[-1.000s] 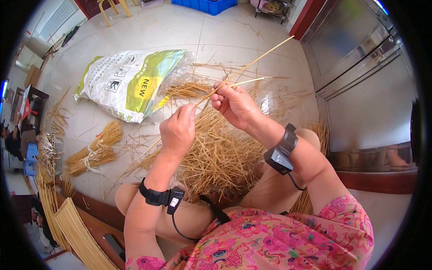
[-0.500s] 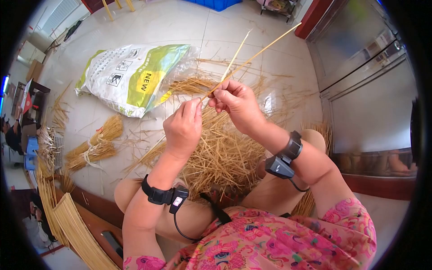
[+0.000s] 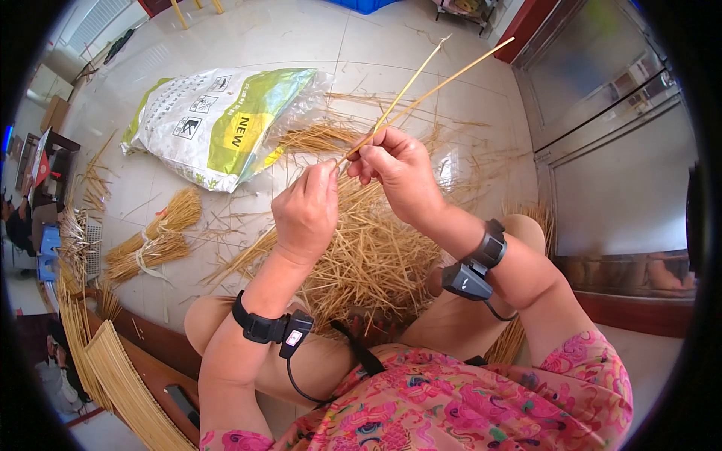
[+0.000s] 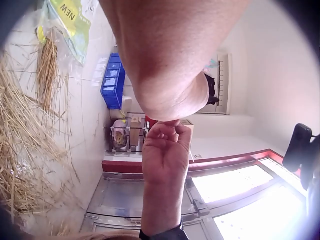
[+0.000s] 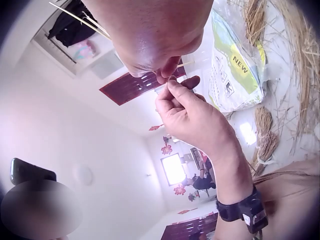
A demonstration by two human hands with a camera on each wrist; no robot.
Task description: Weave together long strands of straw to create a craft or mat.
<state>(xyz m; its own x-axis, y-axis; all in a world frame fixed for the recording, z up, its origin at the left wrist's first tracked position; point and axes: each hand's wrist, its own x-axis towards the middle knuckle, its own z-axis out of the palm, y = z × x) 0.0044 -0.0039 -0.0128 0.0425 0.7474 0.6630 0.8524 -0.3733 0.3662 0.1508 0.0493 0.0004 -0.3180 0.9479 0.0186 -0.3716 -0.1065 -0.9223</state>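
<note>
Straws [image 3: 451, 79]: held at the fingertips; long axes slanted forward-right, free ends splayed beyond the fingers.
Left hand [image 3: 304, 210]: near end pinched.
Right hand [image 3: 402, 169]: straws pinched farther along.
Straw pile [image 3: 372, 259]: seen beneath the fingers.

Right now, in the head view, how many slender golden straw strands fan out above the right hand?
2. One strand points at the dark red door frame; the other strand slants up left of it. The right hand may hide more.
</note>
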